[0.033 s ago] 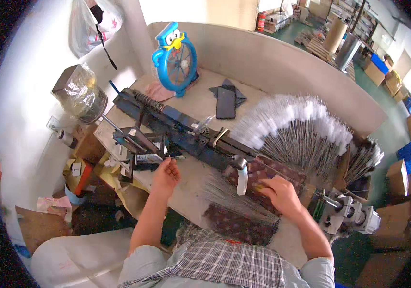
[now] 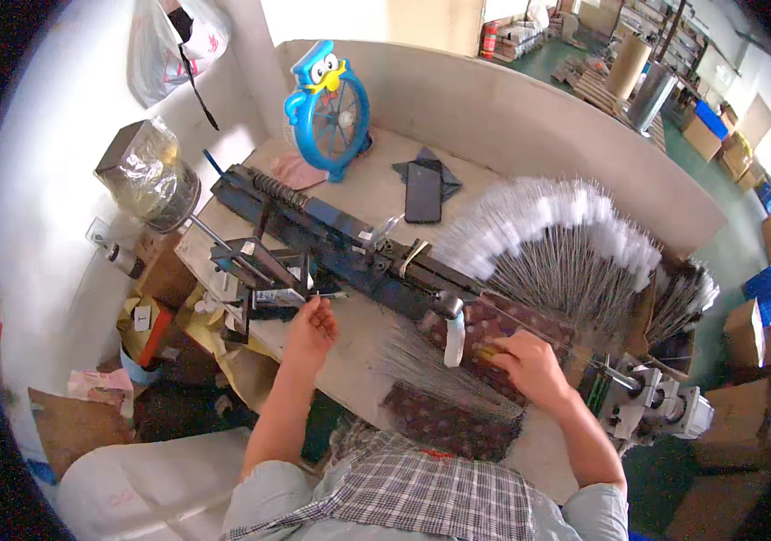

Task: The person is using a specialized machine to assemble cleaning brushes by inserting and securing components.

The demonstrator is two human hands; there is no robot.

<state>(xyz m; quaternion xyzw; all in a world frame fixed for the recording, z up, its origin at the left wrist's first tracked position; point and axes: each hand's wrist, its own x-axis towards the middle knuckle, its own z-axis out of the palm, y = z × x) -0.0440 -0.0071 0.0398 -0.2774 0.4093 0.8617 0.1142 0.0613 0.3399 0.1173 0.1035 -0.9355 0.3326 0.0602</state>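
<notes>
My left hand [image 2: 313, 326] is closed in a pinch beside a black metal bracket [image 2: 264, 270]; what its fingertips hold, if anything, is too small to make out. My right hand [image 2: 531, 365] rests over a dark patterned cloth [image 2: 493, 323], fingers bent together with a bit of yellow at their tips. Just left of it, a white-wrapped lever handle [image 2: 455, 341] hangs from the long black machine [image 2: 340, 236] that crosses the table. Between my hands, a bundle of thin metal wires [image 2: 430, 365] lies partly on a second patterned cloth [image 2: 453, 422].
Beyond my right hand fans a large pile of wire brushes [image 2: 556, 234] with white bristle ends. A motor unit [image 2: 665, 406] stands at the right edge. A phone [image 2: 423, 193] and a blue toy-shaped fan [image 2: 331, 117] sit farther back. A plastic-wrapped lamp [image 2: 149, 176] stands left.
</notes>
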